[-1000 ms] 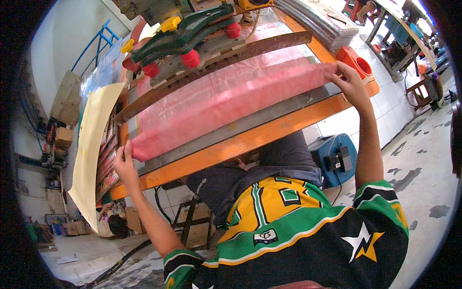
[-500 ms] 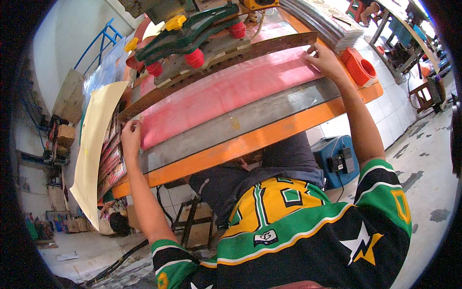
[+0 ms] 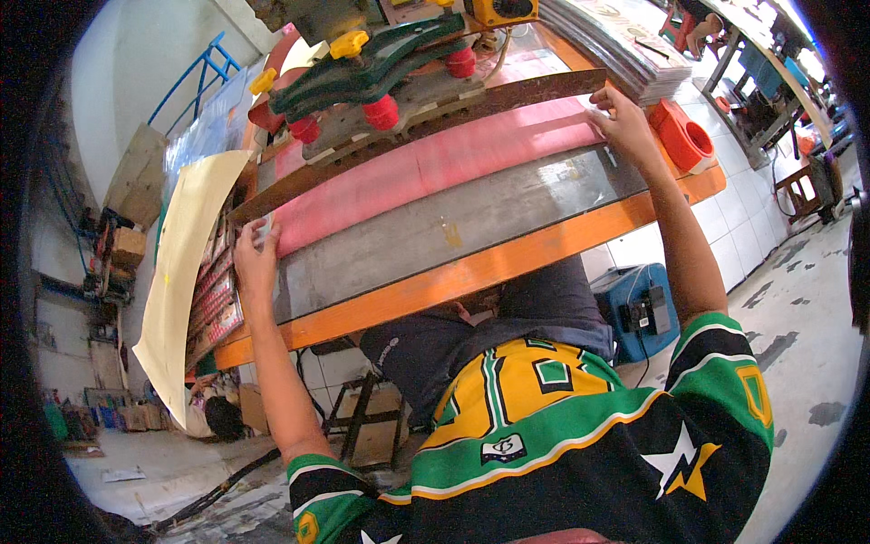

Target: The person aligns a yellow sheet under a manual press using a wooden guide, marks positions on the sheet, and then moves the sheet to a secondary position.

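A pink, thin-looking sheet [image 3: 426,174], perhaps plastic film, stretches across the grey metal work surface [image 3: 399,231], its far edge along a long dark metal strip [image 3: 507,91]. At its left end my left hand [image 3: 256,258] has thumb and fingers closed on the sheet's edge. My right hand [image 3: 627,127] pinches the opposite end, near the strip's right tip; the exact contact is hard to see. Just beyond the strip stands a dark green clamp frame [image 3: 372,77] with red feet [image 3: 381,112] and yellow knobs [image 3: 349,45].
An orange wooden edge [image 3: 453,286] borders the table toward me. A red-orange tape dispenser-like holder [image 3: 680,136] sits at the right. Stacked flat packets [image 3: 634,45] lie behind it. A cream sheet [image 3: 186,290] hangs at the left. A blue box [image 3: 634,308] stands below.
The pink sheet has slid away from me, so its visible band is narrower and more grey surface shows. Both hands still hold its ends.
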Demonstrator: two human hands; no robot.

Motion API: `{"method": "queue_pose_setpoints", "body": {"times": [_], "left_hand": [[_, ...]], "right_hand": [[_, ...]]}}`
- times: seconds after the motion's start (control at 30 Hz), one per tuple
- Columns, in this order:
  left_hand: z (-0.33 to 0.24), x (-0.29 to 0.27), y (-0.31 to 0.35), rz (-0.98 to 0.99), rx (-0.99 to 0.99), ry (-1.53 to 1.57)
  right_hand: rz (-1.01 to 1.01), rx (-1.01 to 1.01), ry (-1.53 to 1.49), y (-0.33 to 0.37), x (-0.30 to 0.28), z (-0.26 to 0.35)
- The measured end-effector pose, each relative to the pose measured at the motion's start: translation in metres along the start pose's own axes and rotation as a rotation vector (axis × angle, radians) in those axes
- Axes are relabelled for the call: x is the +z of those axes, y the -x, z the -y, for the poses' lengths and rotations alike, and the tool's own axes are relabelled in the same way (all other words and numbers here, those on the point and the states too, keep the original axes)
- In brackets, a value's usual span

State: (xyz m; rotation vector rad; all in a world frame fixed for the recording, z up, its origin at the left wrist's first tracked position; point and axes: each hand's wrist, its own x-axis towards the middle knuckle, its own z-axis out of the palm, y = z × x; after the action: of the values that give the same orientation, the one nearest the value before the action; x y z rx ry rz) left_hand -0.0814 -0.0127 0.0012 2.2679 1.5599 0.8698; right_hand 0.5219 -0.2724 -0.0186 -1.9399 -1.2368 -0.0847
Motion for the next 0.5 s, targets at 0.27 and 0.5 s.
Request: {"method": "queue_pose_setpoints", "body": {"times": [0.27,0.5], "left_hand": [[-0.059,0.001,0.031,0.142,0.709,-0.25],[-0.059,0.031,0.01,0.099,0.814,-0.266]], "right_hand": [[0.28,-0.429,0.078,0.052,-0.014,0.074],[0.349,-0.681,0.328,0.045,0.032,0.085]]}}
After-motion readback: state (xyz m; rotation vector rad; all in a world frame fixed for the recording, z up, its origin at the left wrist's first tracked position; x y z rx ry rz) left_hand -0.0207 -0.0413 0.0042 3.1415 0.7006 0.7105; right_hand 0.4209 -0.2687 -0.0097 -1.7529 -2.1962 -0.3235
